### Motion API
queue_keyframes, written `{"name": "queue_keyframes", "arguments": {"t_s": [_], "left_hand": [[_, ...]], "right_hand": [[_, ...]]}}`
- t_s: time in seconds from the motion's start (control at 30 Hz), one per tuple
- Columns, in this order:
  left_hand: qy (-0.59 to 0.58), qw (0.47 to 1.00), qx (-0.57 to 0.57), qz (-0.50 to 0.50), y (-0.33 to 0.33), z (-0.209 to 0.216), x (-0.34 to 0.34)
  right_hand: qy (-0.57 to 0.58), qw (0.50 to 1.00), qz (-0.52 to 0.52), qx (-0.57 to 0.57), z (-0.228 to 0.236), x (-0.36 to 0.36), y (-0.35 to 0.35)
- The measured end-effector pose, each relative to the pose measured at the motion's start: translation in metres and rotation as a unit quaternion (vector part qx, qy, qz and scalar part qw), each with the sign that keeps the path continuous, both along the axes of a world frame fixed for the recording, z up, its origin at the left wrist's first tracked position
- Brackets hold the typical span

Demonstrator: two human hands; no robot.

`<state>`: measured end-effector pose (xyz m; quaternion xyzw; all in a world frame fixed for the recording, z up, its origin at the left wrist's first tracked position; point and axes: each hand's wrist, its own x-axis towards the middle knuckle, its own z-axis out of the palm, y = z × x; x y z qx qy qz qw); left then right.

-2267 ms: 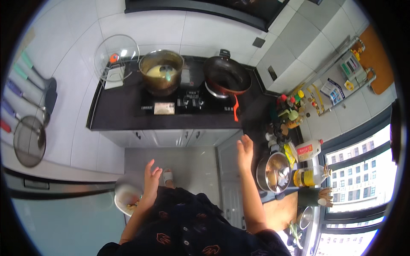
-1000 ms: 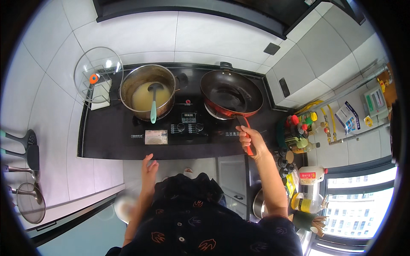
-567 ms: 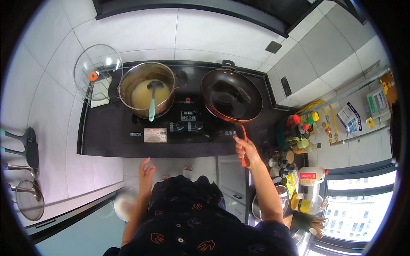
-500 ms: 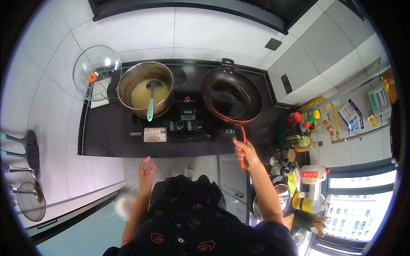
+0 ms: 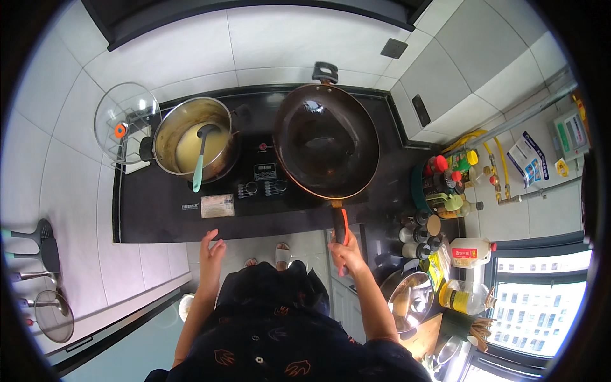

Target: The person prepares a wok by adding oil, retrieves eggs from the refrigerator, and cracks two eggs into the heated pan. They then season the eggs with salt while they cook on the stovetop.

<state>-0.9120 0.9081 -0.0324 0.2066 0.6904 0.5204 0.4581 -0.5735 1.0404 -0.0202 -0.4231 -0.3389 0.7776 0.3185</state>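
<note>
My right hand [image 5: 347, 253] is closed around the black-and-red handle of a dark wok [image 5: 328, 127], close to the handle's end. The wok looks raised off the right side of the black cooktop [image 5: 270, 224], its inside facing up with a wet shine and a small loop grip at its far end. In front of the counter edge my left hand [image 5: 212, 254] hovers with fingers apart, touching nothing. On the left burner a steel pot [image 5: 167, 137] holds pale cloudy liquid, and a ladle [image 5: 198, 170] with a mint-green handle leans in it.
A glass lid [image 5: 130, 105] with an orange knob stands in a rack left of the pot. Sauce bottles [image 5: 436, 165], spice jars [image 5: 414, 234] and a white jug [image 5: 472, 253] line the right side. A steel basin [image 5: 407, 299] sits nearby. Utensils and a strainer [image 5: 54, 316] hang at left.
My right hand has lifted the wok, which looks larger and closer, and its handle has come nearer my body. The view has shifted slightly. My left hand stays beside the counter edge.
</note>
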Motion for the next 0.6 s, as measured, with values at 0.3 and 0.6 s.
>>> {"name": "queue_keyframes", "arguments": {"t_s": [0.3,0.6], "left_hand": [[-0.021,0.999,0.025,0.022,0.019,0.005,0.002],[-0.041,0.997,0.047,0.055,-0.001,-0.02,-0.008]], "right_hand": [[-0.108,0.988,0.03,0.109,0.042,-0.012,0.025],[-0.213,0.969,0.019,0.124,0.105,0.021,0.045]]}}
